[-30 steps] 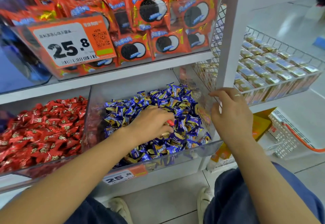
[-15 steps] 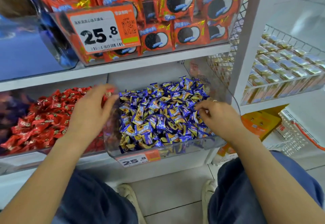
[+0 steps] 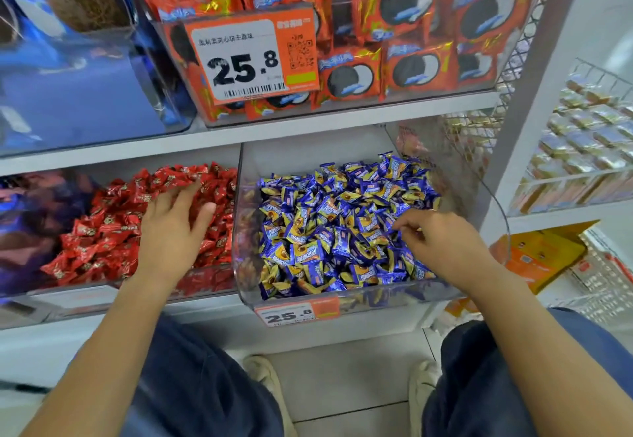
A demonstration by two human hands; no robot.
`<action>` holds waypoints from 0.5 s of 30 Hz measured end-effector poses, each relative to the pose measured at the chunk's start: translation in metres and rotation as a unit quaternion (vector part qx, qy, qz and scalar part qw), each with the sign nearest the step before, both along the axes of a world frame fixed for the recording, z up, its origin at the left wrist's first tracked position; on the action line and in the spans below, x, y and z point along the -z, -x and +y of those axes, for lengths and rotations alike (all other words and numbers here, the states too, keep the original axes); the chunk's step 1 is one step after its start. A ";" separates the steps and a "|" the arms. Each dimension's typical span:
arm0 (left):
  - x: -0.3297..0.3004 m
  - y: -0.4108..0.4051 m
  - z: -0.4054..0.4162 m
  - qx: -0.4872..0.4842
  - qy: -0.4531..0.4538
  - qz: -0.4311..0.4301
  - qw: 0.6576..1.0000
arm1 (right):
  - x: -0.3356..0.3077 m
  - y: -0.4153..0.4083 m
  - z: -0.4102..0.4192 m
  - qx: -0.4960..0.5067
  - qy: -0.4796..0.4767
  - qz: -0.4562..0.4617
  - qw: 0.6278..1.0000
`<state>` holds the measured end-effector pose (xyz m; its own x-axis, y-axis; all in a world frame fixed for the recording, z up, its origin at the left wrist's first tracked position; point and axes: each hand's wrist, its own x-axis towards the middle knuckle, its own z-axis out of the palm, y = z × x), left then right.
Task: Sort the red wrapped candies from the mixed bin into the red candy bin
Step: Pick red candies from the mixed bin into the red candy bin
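The mixed bin (image 3: 246, 292) is a clear plastic tub on the lower shelf, heaped with blue and yellow wrapped candies (image 3: 329, 227). No red candy shows on its surface. To its left stands the red candy bin (image 3: 205, 282), full of red wrapped candies (image 3: 102, 231). My left hand (image 3: 171, 231) lies over the red pile with fingers spread and straight, nothing visible in it. My right hand (image 3: 442, 241) reaches into the right side of the mixed bin, its fingers curled down among the blue candies; whether it grips one is hidden.
Above, a clear bin of orange biscuit packs (image 3: 394, 42) carries a 25.8 price tag (image 3: 253, 56). A white shelf post (image 3: 534, 94) rises at the right, with wire baskets of gold packs (image 3: 589, 135) beyond. My knees and shoes (image 3: 263, 378) are below on the tiled floor.
My left hand left the mixed bin, crossed to the red bin and opened over the red pile. My right hand dropped from the bin's right wall into the blue candies.
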<state>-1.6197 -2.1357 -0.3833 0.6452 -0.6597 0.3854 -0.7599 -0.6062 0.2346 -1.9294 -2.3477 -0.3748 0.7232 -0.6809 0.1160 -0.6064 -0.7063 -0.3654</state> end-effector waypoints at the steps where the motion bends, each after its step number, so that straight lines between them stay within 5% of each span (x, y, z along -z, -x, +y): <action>1: 0.000 0.001 0.000 0.015 0.011 0.010 1.000 | -0.001 0.000 0.000 0.006 0.007 0.003 1.000; 7: -0.043 0.076 -0.039 0.159 0.094 0.025 0.983 | -0.008 -0.001 -0.009 0.123 0.143 -0.106 0.976; 10: -0.046 0.130 -0.090 0.287 -0.028 0.010 0.957 | -0.017 0.011 -0.018 0.168 0.181 -0.168 0.954; 15: -0.020 0.154 -0.206 0.330 -0.192 0.070 0.922 | -0.011 0.020 -0.019 0.226 0.084 -0.130 0.962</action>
<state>-1.7741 -2.3413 -0.3637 0.0800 -0.9967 -0.0147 -0.9712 -0.0813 0.2240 -1.9489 -2.3666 -0.3639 0.2900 -0.8746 0.3885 -0.7684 -0.4548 -0.4503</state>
